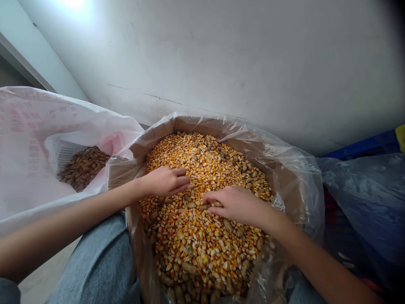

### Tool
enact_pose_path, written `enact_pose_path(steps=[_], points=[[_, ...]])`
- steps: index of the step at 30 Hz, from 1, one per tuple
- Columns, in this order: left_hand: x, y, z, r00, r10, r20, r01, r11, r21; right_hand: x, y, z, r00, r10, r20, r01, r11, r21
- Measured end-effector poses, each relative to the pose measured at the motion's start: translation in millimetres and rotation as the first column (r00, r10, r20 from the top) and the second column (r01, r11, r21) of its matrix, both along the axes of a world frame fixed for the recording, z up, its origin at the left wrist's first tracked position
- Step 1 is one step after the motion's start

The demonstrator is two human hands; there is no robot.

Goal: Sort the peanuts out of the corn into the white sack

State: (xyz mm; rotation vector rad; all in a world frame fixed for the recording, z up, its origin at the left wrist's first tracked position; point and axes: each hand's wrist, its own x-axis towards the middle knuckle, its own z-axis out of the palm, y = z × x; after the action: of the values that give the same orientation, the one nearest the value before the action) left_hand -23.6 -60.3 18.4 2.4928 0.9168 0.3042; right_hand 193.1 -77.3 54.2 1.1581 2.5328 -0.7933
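My left hand [168, 181] is over the corn kernels [202, 236] near the middle of a plastic-lined cardboard box [286, 181]. Its fingers are curled, and whatever they may hold is hidden. To its right, my right hand [232, 204] has thumb and fingers round an unshelled peanut [205, 207] lying at the kernel surface. More peanuts [189, 267] are mixed through the corn, thickest along the box's front edge and toward the back right.
At the left, a white bag [25, 169] stands open with brown almond-like nuts [85, 166] inside. A pale wall [221, 63] rises behind the box. Clear plastic [367, 190] and a blue edge [363, 145] are at the right. My denim-covered knee [101, 257] touches the box's left side.
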Motion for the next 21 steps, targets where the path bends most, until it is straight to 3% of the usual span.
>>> enact_pose_path(steps=[6,13,17,21], points=[[6,-3,-10.9,0.973,-0.163,-0.160,0.187,0.971,0.148,-4,5,-8.6,0.995,0.085,0.042,-0.087,0.995,0.049],[21,-15,-13.3,0.917,-0.271,-0.292,0.354,0.892,0.283,-2,7,-12.1,0.995,0.102,0.015,-0.103,0.994,0.038],[19,-14,-14.4,0.923,-0.282,-0.262,0.337,0.921,0.197,0,9,-12.4,0.997,0.070,-0.026,-0.070,0.997,-0.010],[9,-6,-8.9,0.962,-0.215,-0.168,0.215,0.977,-0.020,4,13,-11.6,0.990,-0.002,-0.143,-0.018,0.991,-0.135]])
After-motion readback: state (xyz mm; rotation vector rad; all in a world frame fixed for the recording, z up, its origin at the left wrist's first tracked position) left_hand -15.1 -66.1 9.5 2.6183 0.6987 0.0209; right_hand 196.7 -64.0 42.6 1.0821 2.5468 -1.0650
